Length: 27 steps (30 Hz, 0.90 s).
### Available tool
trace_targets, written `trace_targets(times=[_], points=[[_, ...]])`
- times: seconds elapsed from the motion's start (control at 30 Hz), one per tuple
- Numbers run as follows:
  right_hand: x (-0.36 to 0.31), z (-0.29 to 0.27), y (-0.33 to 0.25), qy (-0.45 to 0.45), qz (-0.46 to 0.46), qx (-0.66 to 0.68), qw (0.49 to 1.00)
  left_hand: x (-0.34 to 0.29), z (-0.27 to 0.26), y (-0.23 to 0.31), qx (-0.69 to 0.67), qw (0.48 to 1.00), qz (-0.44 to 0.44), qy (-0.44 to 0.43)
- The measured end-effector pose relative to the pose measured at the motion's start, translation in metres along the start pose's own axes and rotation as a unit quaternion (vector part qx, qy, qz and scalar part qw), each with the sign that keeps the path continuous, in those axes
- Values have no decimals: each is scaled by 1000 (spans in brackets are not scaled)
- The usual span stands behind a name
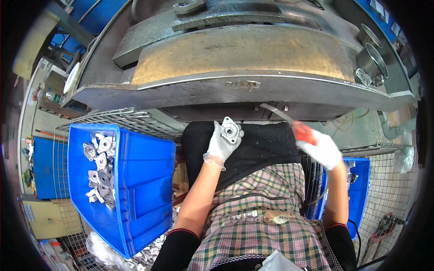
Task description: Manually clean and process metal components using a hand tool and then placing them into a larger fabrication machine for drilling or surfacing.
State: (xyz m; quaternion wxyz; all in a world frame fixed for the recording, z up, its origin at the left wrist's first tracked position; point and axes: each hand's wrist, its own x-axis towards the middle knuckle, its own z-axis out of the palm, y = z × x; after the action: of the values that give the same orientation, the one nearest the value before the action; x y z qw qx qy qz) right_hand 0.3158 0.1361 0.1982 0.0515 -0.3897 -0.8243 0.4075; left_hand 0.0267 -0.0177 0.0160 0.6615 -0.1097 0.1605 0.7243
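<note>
1. Centrally, seen against the black cloth (266,144) on the lap, the left hand (219,146) supports a metal casting (230,130). The thumb and fingers are curled about its sides, its round bore facing the viewer.

2. Long axis of the casting: its two eared lugs mark a line running away from the body, the far lug slightly to the left of the near one.

3. Right hand (324,151), blurred: the fingers are wrapped round a red-handled tool (304,133), whose pale, curved shaft points leftward and away from the body. Exact finger placement cannot be told.

4. Governing relation: the casting lies to the left of the right hand and, in this view, to the left of the shaft's tip and closer to the body. The shaft's line, if prolonged, would pass the casting on its far side. Tip and casting appear apart; their difference in height cannot be judged. The left hand, touching the casting, is the nearer; the right reaches toward that side only through its tool.

5. Surroundings: a blue bin (149,180) with similar castings (103,161) stands left of the left forearm; a second blue bin (360,192) stands beside the right forearm. A metal bench (244,92) spans the far side.
</note>
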Motion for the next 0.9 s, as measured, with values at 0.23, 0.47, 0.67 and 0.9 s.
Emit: trace_targets(times=[0.23,0.47,0.67,0.9], points=[[-50,-142,77,425,35,120,896,-34,77,-16,42,999,-10,-7],[-77,-222,238,618,208,-12,758,-35,128,-38,80,984,-67,-142],[-98,-177,197,671,131,-177,708,-34,153,-60,226,962,-27,-147],[-66,-27,36,327,-70,58,941,-12,174,-105,361,908,-62,-204]])
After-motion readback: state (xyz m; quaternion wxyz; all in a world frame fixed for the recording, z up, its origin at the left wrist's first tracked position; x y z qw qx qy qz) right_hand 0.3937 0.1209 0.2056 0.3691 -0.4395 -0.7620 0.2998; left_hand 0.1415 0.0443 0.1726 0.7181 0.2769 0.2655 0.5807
